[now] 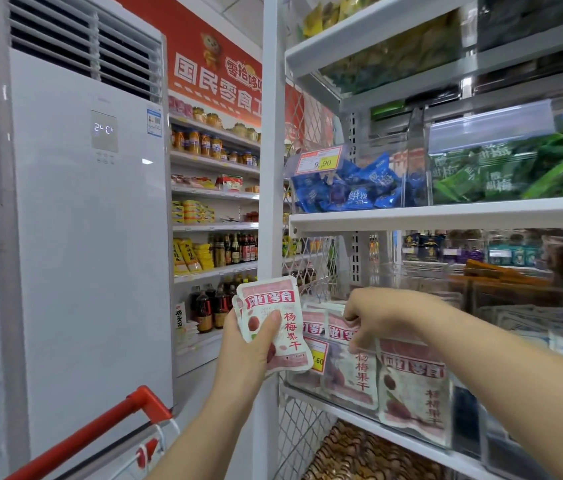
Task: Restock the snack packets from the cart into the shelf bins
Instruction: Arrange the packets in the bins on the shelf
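My left hand (249, 344) holds a small stack of pink-and-white snack packets (273, 317) upright, just left of the white shelf post. My right hand (373, 315) reaches into the clear shelf bin (415, 434) on the lower shelf, its fingers pinched on the top edge of a matching packet (342, 327) standing among the others. More of these packets (411, 389) stand upright along the bin's front wall. The red handle of the cart (127, 415) shows at the bottom left; the cart's contents are out of view.
A tall white air conditioner (86, 209) stands at the left. Above the bin are clear bins of blue packets (352, 188) and green packets (522, 174). A yellow price tag (318, 355) hangs on the bin front. Far shelves (214, 195) hold jars and bottles.
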The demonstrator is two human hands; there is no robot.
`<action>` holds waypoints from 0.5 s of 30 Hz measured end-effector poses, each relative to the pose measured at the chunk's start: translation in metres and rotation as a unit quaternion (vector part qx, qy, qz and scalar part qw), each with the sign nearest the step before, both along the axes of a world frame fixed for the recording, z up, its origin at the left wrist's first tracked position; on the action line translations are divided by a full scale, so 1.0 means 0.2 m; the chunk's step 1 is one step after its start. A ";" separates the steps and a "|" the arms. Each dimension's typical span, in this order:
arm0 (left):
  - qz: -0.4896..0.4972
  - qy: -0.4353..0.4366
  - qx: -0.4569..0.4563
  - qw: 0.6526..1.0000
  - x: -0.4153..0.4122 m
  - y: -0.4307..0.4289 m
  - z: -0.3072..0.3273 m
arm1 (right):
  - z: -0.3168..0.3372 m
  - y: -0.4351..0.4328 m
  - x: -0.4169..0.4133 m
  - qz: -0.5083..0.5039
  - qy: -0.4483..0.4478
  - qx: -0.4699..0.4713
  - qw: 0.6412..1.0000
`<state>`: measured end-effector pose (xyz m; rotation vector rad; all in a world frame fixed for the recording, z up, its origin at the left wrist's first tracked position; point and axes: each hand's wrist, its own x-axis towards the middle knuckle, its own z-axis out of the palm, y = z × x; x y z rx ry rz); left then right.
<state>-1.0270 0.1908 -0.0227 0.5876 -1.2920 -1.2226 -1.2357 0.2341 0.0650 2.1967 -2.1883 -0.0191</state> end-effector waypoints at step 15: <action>0.022 -0.008 0.012 1.000 0.05 0.03 0.03 | -0.04 0.00 0.04 -0.040 0.093 0.005 0.995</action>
